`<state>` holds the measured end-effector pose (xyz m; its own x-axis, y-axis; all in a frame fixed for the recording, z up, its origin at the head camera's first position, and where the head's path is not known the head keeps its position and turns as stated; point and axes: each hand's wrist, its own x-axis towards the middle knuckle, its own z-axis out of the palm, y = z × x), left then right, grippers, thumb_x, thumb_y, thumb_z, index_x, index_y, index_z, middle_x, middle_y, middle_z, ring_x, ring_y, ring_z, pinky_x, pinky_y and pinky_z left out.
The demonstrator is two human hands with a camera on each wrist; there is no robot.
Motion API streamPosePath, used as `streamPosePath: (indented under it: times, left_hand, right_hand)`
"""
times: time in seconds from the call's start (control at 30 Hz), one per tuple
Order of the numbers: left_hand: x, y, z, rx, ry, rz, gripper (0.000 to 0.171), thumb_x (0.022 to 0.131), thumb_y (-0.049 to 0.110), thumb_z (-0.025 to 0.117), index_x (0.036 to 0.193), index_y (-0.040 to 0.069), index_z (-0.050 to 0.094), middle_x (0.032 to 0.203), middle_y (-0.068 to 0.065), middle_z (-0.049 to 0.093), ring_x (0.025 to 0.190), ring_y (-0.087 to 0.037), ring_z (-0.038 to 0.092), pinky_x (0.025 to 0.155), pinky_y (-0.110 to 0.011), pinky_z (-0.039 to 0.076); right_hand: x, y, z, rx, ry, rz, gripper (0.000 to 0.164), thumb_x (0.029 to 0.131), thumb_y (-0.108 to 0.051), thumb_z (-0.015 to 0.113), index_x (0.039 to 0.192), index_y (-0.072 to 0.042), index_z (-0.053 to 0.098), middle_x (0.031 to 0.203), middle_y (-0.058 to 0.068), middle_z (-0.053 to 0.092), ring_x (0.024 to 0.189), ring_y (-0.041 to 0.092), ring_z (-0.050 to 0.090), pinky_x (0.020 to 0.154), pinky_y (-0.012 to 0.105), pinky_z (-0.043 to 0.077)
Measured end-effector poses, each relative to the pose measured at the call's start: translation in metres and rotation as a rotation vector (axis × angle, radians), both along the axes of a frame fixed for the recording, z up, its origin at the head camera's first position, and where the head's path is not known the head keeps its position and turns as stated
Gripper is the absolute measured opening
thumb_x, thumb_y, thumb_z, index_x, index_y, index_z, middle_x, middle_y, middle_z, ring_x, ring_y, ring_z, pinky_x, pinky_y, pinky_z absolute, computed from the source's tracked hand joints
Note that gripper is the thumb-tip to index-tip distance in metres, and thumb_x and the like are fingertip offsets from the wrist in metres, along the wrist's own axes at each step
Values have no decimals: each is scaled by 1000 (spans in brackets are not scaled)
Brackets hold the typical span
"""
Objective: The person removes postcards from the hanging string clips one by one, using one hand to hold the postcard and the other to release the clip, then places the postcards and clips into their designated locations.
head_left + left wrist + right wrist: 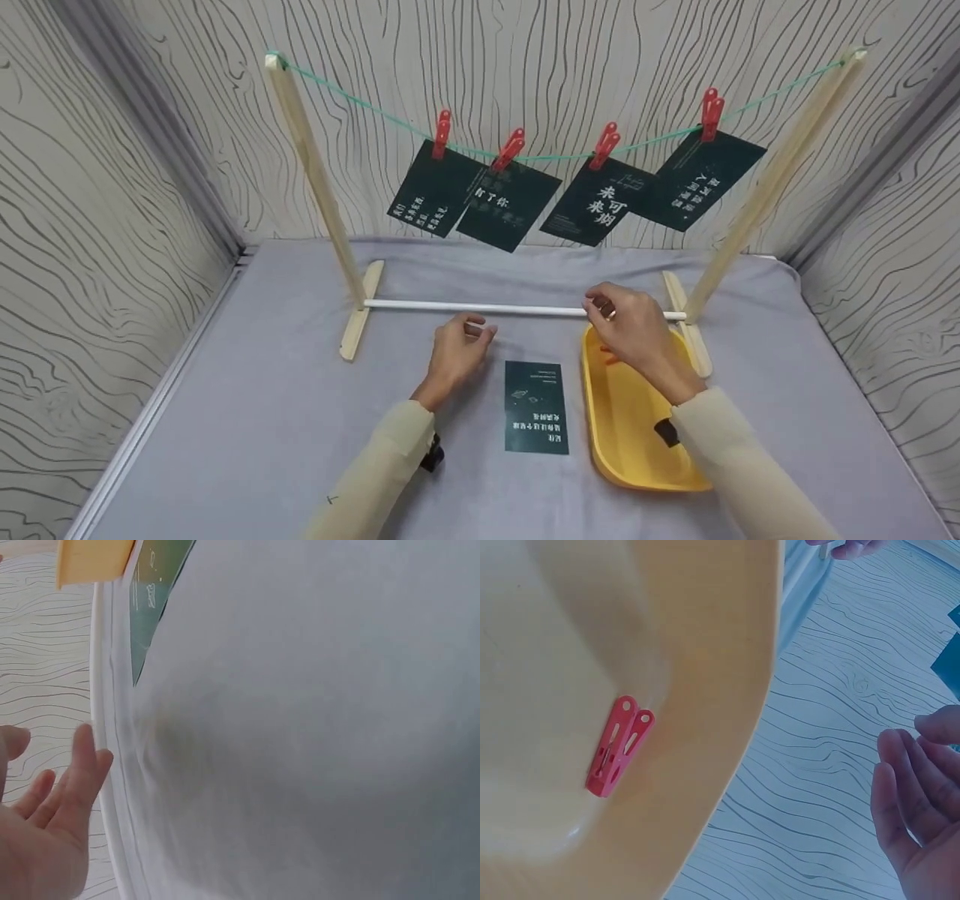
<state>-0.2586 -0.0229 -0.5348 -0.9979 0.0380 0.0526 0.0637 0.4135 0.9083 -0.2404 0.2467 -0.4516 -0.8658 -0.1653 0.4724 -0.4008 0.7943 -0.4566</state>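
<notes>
My left hand (456, 351) hovers over the cloth left of a dark green card (536, 409), its fingers loosely bent around nothing. The right hand (634, 322) is above the far end of a yellow tray (630, 465), fingers relaxed, with nothing held. Inside the tray lies a red clothespin (615, 746), partly hidden by the right hand in the head view. Red clothespins (510, 150) hold several printed dark cards (427, 187) along a green string (352, 97) behind both hands.
Two wooden posts (311, 172) on flat feet (360, 322) carry the string. A white rod (480, 307) joins them low down, just beyond the hands. Grey cloth (285, 420) covers the table, and wood-grain patterned walls (510, 60) enclose it.
</notes>
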Motion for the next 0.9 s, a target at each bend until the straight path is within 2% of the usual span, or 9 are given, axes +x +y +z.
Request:
streamPosePath:
  times: [0.1, 0.2, 0.33, 0.47, 0.67, 0.8, 0.9]
  left_hand:
    - [-1, -2, 0, 38, 1, -13, 36, 102, 26, 71, 124, -2, 68, 101, -15, 78, 77, -17, 75, 62, -30, 61]
    - [0, -4, 3, 76, -4, -37, 37, 102, 25, 70, 126, -3, 67, 103, -15, 78, 80, -23, 78, 65, -29, 62]
    - [-1, -7, 8, 126, -23, -99, 42, 102, 26, 71, 132, -1, 62, 112, -17, 76, 94, -33, 78, 73, -31, 65]
    - [-4, -9, 14, 191, -70, -148, 55, 100, 28, 73, 142, -2, 54, 124, -19, 71, 110, -31, 75, 82, -33, 65]
    - [-11, -14, 20, 255, -158, -139, 65, 98, 29, 76, 149, 3, 46, 130, -18, 68, 117, -25, 73, 87, -33, 64]
    - [-15, -19, 23, 283, -174, -121, 65, 98, 31, 77, 149, 6, 46, 132, -18, 66, 118, -25, 72, 90, -34, 64]
    - [-18, -20, 28, 299, -181, -118, 67, 98, 30, 77, 150, 5, 45, 136, -20, 64, 122, -28, 70, 93, -36, 63]
  right_hand:
    - [-1, -1, -1, -5, -15, 15, 13, 95, -11, 77, 105, -3, 76, 92, 12, 81, 77, 24, 77, 72, 42, 65]
    - [-1, -3, 1, -17, -30, 59, 16, 95, -11, 77, 109, -2, 75, 95, 14, 80, 76, 24, 77, 71, 40, 65]
    - [1, -8, 10, -26, -33, 121, 20, 96, -11, 77, 114, -3, 74, 99, 13, 79, 76, 20, 75, 70, 36, 65]
    - [0, -14, 20, -23, 6, 154, 21, 96, -11, 77, 115, -4, 74, 102, 11, 78, 75, 16, 72, 70, 31, 63]
    - [-3, -19, 30, -53, 61, 160, 26, 95, -10, 77, 119, -1, 72, 122, 13, 70, 81, 17, 73, 74, 35, 64]
    - [-4, -20, 36, -69, 78, 151, 33, 94, -10, 79, 124, -1, 70, 129, 14, 67, 85, 17, 73, 77, 36, 64]
    - [-4, -16, 40, -44, 123, 175, 39, 91, -14, 82, 125, 0, 68, 133, 17, 64, 91, 19, 73, 78, 37, 64]
